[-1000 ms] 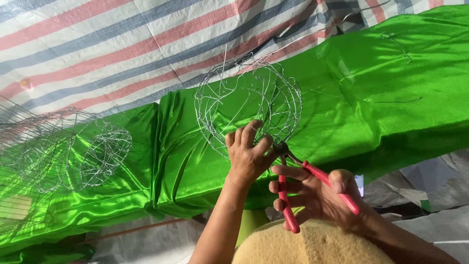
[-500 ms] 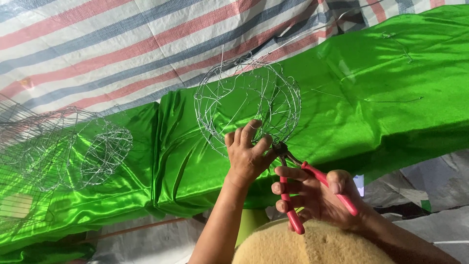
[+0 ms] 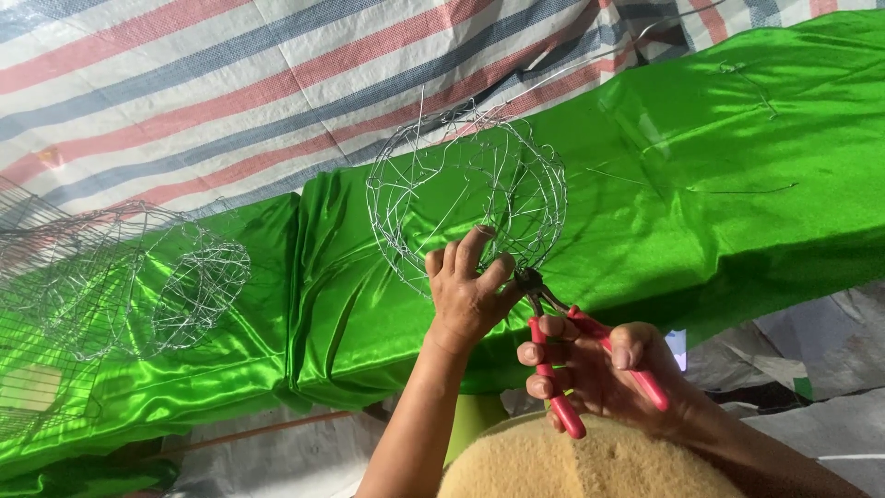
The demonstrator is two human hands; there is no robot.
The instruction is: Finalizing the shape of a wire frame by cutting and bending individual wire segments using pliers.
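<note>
Fingers (image 3: 481,254) of my left hand (image 3: 466,295) curl around the lower rim of the wire ball (image 3: 466,198), pinching its thin strands so it stays up off the green cloth (image 3: 691,184). Just below and to the right of the ball, my right hand (image 3: 599,373) wraps the pink handles of the pliers (image 3: 564,355), fingers closed on them; the dark tip sits right at the ball's lower edge, beside my left thumb. I judge this is a twist or tuck of a loose end, so I want the left grip firm and close to the tip, the pliers turned in small bites, and my thumb kept off the sharp ends. A tan fuzzy cushion (image 3: 572,466) lies nearest me, below the ball. Left of the ball, more wire frames (image 3: 138,277) rest on the cloth. Beyond the ball spreads a striped tarp (image 3: 230,83).
</note>
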